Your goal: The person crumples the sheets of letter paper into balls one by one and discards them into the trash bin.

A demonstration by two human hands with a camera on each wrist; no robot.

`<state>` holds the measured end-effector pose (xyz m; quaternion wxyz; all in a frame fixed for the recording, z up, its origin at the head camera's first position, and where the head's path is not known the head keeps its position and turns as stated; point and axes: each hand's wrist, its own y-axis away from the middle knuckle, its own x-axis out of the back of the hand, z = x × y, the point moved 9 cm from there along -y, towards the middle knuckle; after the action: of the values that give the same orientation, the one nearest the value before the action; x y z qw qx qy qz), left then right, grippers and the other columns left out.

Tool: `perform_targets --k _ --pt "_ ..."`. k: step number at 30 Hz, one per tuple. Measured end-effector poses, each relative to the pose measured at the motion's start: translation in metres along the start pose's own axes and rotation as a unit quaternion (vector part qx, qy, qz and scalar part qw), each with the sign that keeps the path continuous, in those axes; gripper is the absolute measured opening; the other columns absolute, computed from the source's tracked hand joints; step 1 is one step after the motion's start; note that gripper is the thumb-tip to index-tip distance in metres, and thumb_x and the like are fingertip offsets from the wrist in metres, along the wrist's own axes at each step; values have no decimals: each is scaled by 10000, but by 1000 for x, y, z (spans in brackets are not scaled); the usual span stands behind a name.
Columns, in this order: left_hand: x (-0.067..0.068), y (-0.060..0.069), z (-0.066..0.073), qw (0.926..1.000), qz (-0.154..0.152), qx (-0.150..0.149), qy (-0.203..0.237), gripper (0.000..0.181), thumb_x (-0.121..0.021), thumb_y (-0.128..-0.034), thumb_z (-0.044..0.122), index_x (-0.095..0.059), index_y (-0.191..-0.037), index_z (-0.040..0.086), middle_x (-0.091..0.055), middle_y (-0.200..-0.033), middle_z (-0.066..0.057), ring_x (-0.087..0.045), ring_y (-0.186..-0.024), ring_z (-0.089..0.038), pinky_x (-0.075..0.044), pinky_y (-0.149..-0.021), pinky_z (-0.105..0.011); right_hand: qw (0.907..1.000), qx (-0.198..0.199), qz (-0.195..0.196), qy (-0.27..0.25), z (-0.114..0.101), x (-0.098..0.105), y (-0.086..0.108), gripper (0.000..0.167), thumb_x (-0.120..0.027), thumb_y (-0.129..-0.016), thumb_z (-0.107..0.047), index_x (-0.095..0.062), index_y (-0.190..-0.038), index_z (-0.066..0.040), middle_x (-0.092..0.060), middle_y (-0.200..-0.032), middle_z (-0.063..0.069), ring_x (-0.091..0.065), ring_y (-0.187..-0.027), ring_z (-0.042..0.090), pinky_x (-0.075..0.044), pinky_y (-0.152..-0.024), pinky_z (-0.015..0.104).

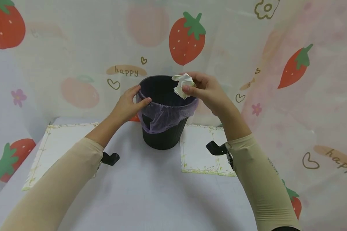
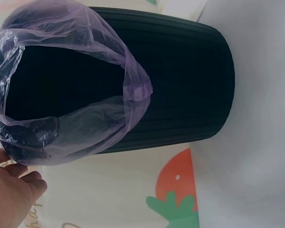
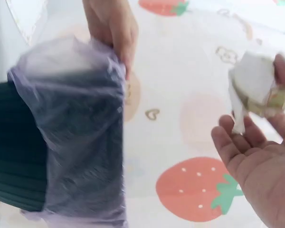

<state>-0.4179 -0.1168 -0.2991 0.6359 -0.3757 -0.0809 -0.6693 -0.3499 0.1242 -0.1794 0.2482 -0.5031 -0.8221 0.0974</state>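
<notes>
A black ribbed trash bin [image 1: 163,141] stands upright on the table, lined with a purple plastic bag [image 1: 159,121] folded over its rim. My left hand [image 1: 126,105] holds the rim on its left side, thumb at the near edge. In the left wrist view, its fingertips [image 2: 34,183] touch the bag-covered edge. My right hand [image 1: 212,93] pinches a crumpled paper ball [image 1: 182,85] between thumb and fingers, above the bin's right rim. The right wrist view shows the paper ball [image 3: 254,83] apart from the bag. The bottom inside the bin is hidden.
White sheets with floral borders lie on the table: one sheet [image 1: 63,138] at left and more sheets [image 1: 199,150] to the right of the bin. A strawberry-print curtain [image 1: 214,57] hangs right behind. Black camera mounts [image 1: 215,148] stick out from both wrists.
</notes>
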Motion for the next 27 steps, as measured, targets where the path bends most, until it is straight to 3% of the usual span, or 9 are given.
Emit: perform_targets --k 7,12,21,27 --pt "0 -2 0 10000 -37 70 54 920 -666 -942 554 -307 -1596 17 -283 -1672 -155 -231 -1559 -324 -204 -1266 -501 9987 100 -278 407 -6 11 -34 423 -706 -949 -59 -633 -1365 -52 -598 -1205 67 -628 -985 253 -552 -864 269" --pt "-2 -1 -1 9998 -91 180 60 929 -663 -942 569 -295 -1604 31 -277 -1678 -136 -229 -1561 -311 -213 -1265 -496 9949 -61 -588 813 -5 14 -56 421 -711 -960 -77 -631 -1373 -65 -584 -1223 65 -633 -1027 274 -547 -926 302" --pt "-1 0 4 9997 -143 185 98 905 -669 -952 527 -302 -1596 8 -276 -1675 -152 -242 -1556 -321 -226 -1261 -492 9834 -313 -819 1589 8 19 -85 450 -713 -977 -172 -609 -1409 -99 -652 -1120 49 -604 -991 220 -517 -921 315" --pt "-4 -1 4 9996 -137 192 155 909 -675 -950 527 -302 -1596 9 -277 -1674 -152 -248 -1555 -319 -224 -1262 -487 9806 -431 -968 1651 19 13 -98 488 -677 -993 -110 -553 -1462 -53 -636 -1258 85 -599 -1022 201 -517 -917 278"
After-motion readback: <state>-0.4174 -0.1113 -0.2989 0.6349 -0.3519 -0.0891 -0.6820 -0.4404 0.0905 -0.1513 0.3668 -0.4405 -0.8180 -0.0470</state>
